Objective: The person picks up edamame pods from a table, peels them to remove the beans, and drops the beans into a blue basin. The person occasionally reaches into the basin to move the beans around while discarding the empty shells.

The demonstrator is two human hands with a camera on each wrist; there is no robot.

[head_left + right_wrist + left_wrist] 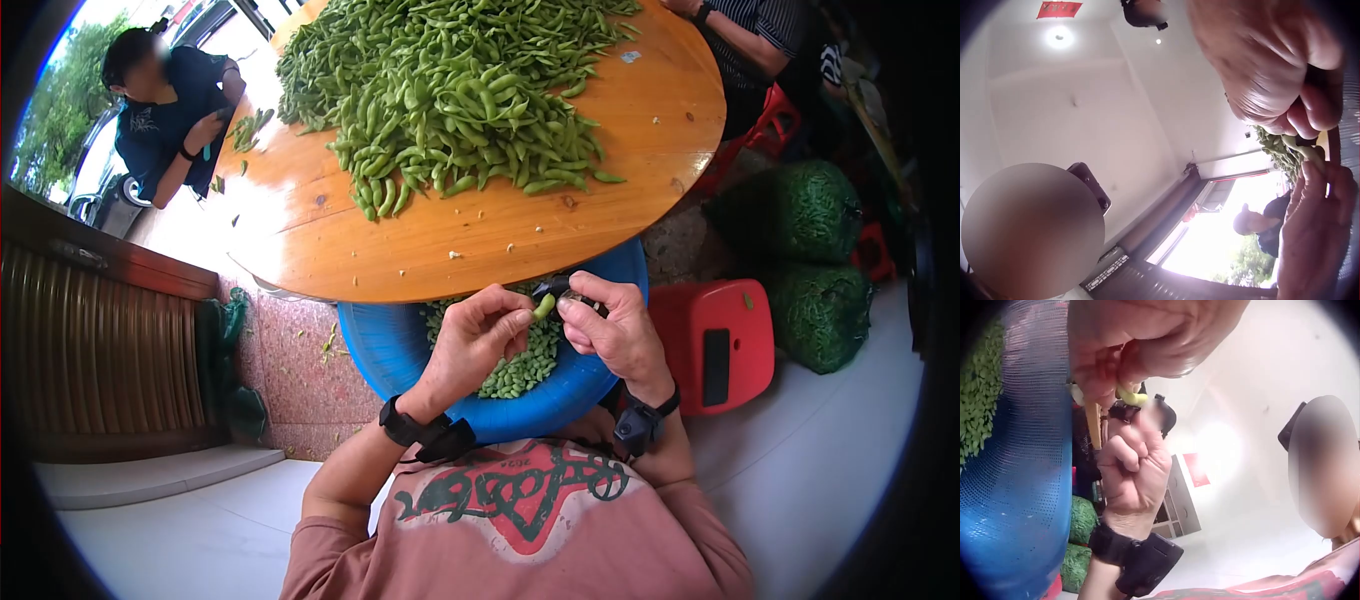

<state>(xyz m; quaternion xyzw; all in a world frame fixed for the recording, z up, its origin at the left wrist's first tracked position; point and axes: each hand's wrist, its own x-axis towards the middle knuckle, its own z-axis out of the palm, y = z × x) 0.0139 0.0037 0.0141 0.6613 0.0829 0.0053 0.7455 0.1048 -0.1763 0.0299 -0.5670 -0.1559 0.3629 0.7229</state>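
Table (640, 170), round-edged, wooden, varnished; far side of scene, near edge over basin. Person in dark top (165, 125), at far left by table edge; second person, partly cut off, in striped top (765, 25), at far right. Heap of green pods (450, 110), broad and loose, on far part of table, with a few strays to left. Blue basin (375, 350), near side, partly under table edge. Green net sacks (825, 310), two, full, at right. Red stool (750, 355), right of basin. Shelled beans (520, 370), pale green, inside basin, below both hands. Left hand (485, 335), over basin; thumb and fingers clamped on single pod. Right hand (620, 335), facing it, over basin's right part; fingers curled in, thumb and forefinger close by pod's right end; whether clamped on anything, impossible to tell. Wrist straps with dark units, one on each wrist: left (410, 425), right (637, 430). Dark item (552, 287), at right forefinger, just beside pod; perhaps a fingertip cover, view too poor for certainty. Single pod (544, 307), green, between both hands, above basin. Pale crumbs (455, 254), scattered on near part of table.
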